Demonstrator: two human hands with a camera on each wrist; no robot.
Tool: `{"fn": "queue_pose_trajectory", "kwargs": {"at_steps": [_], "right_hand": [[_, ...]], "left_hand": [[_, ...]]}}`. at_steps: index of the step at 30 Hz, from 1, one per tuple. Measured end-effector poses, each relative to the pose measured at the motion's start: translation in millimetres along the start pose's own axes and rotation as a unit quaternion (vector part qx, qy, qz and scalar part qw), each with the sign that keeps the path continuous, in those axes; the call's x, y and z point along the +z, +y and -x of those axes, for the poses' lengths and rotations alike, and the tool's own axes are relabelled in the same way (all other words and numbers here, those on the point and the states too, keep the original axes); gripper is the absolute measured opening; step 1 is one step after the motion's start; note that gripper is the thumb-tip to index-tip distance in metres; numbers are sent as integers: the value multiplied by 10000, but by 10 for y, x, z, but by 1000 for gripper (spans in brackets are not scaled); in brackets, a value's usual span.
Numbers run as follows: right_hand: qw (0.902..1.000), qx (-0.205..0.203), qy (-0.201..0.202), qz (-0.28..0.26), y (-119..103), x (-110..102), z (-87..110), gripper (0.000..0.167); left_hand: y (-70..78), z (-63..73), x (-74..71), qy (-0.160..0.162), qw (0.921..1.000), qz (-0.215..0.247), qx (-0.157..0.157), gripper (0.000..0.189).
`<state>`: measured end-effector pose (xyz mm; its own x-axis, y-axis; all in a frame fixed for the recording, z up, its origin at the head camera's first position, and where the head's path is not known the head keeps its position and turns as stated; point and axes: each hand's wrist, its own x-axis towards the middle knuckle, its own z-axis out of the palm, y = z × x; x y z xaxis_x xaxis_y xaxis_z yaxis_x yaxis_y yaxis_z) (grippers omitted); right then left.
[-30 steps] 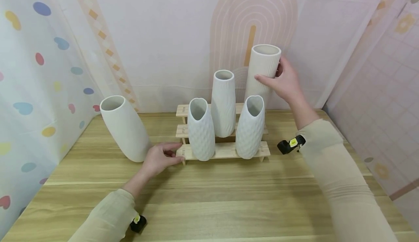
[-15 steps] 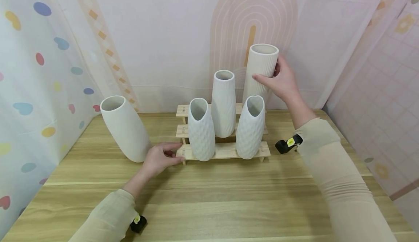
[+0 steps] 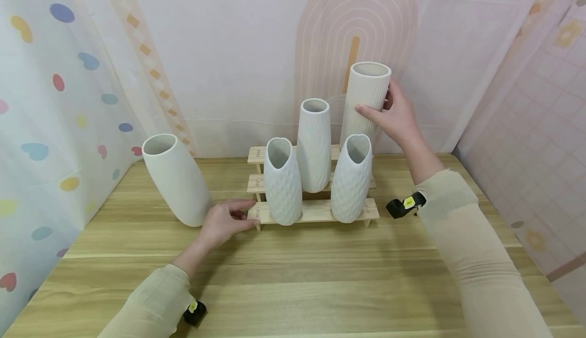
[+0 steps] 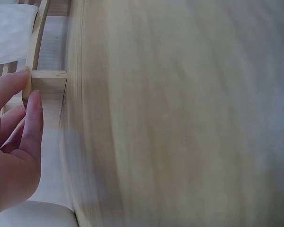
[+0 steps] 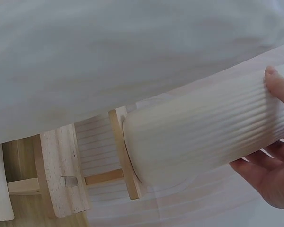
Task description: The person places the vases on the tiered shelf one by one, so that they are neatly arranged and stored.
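Note:
My right hand point(image 3: 394, 117) grips a tall ribbed white vase point(image 3: 361, 96) near its upper half, thumb in front and fingers behind. In the right wrist view the vase's base point(image 5: 144, 146) meets the top board point(image 5: 124, 151) of the wooden stand. My left hand point(image 3: 225, 221) pinches the left end of the stand's lowest step point(image 3: 315, 211); thumb and fingertips sit on the board's end in the left wrist view. Two dimpled vases with notched rims, one left point(image 3: 283, 188) and one right point(image 3: 351, 185), stand on that step. Another white vase point(image 3: 314, 150) stands on the middle step.
A plain smooth white vase point(image 3: 177, 183) stands on the wooden table point(image 3: 293, 287), just left of my left hand. Patterned curtains hang behind point(image 3: 229, 58) and along both sides of the table. Black wrist cameras show at both sleeves.
The ribbed vase and my right hand have shifted slightly left over the top step. My left hand keeps its hold on the stand, and the other vases stay put.

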<state>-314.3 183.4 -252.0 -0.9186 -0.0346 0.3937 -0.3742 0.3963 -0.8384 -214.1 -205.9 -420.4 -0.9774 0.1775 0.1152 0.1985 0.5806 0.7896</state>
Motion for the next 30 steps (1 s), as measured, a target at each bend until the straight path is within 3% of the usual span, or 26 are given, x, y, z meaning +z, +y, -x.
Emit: {"fn": "queue_pose_trajectory", "kwargs": {"at_steps": [8,19,26,30], "right_hand": [[9989,34,-468,92,99,-161,179,74],[9976,235,-522,401,469,-469,748,71],[9957,458,-735,331,780,-454,1092,69],[9954,562,-776,67,914,-372,1265,67]], "left_hand": [[-4,-13,15,-14,10000,-16,33,48],[1,-1,-11,-22,10000,-93,-7,49],[-19,39,-34,-50,9999,-120,-9,51],[-41,74,-51,-264,9996,119,-43,55]]}}
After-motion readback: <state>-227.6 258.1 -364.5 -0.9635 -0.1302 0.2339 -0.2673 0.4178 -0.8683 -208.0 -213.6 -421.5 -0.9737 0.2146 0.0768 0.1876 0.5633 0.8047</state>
